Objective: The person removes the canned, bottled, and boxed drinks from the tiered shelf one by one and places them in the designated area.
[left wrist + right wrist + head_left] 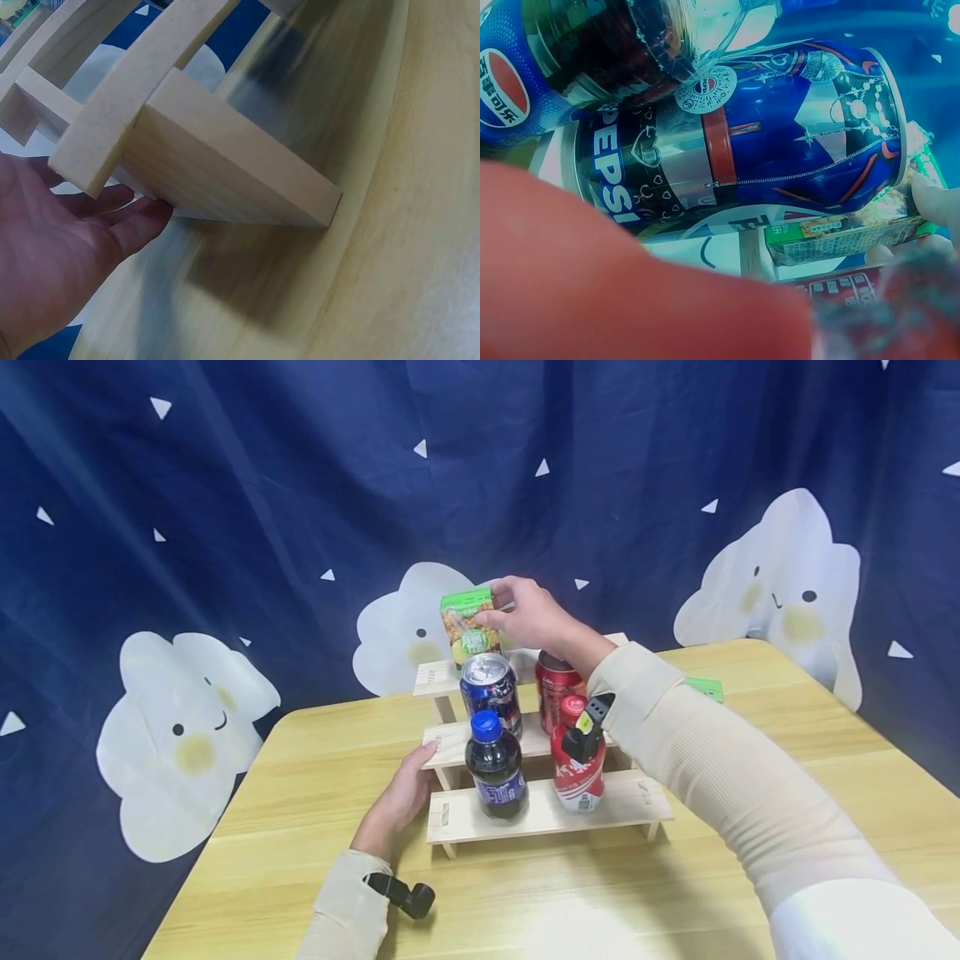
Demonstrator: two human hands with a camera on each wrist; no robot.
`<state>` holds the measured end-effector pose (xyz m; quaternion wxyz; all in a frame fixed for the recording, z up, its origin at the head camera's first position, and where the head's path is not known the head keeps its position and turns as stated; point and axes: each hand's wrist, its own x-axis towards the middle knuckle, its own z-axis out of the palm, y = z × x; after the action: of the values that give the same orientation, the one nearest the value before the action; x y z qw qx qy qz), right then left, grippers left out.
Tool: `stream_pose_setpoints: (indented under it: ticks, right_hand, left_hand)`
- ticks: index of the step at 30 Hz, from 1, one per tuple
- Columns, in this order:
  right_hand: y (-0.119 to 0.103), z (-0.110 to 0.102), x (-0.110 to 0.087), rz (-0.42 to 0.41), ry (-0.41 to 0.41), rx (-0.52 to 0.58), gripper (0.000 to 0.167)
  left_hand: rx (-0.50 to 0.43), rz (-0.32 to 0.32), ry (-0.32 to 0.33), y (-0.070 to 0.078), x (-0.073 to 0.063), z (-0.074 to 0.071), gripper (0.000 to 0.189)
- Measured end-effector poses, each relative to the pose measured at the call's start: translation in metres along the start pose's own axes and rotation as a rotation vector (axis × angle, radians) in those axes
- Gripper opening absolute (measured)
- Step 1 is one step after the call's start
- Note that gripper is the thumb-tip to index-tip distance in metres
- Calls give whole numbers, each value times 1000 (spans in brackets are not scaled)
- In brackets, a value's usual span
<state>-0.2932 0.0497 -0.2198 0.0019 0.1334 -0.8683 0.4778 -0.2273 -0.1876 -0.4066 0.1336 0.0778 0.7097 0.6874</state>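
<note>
A three-tier wooden rack (551,810) stands on the table. My right hand (528,614) pinches the right edge of a green-topped snack box (472,631) at the left end of the top tier; in the right wrist view, fingertips (934,199) show at the box's end. Against the rack's left side rests my left hand (405,789), its fingers lightly bent along the side panel (202,157) in the left wrist view. A blue Pepsi can (491,693) stands on the middle tier, in front of the box. Below it, a dark cola bottle (498,777) stands on the front tier.
A red cola can (555,689) is on the middle tier's right, partly hidden by my right arm. In front of it stands a red-and-white bottle (577,785). Another green box (705,689) lies behind my right sleeve. A blue curtain (480,468) hangs behind the table.
</note>
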Motion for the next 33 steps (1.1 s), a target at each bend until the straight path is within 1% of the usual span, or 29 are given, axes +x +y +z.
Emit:
stream_pose_setpoints:
  ticks: [7, 15, 23, 28, 33]
  right_hand:
    - [0, -2, -1, -15, 9, -26, 50]
    - [1, -8, -2, 4, 2, -75, 54]
    - [6, -16, -5, 2, -5, -88, 54]
    - [9, -22, -9, 6, -12, -104, 55]
    - [10, -27, -13, -3, -19, -95, 55]
  left_hand:
    - [0, 6, -13, -1, 2, 1, 56]
    - [3, -1, -4, -1, 1, 0, 56]
    - [-10, 0, -3, -2, 1, 0, 56]
    - [7, -3, -3, -2, 1, 0, 56]
    - [16, 1, 3, -2, 0, 0, 58]
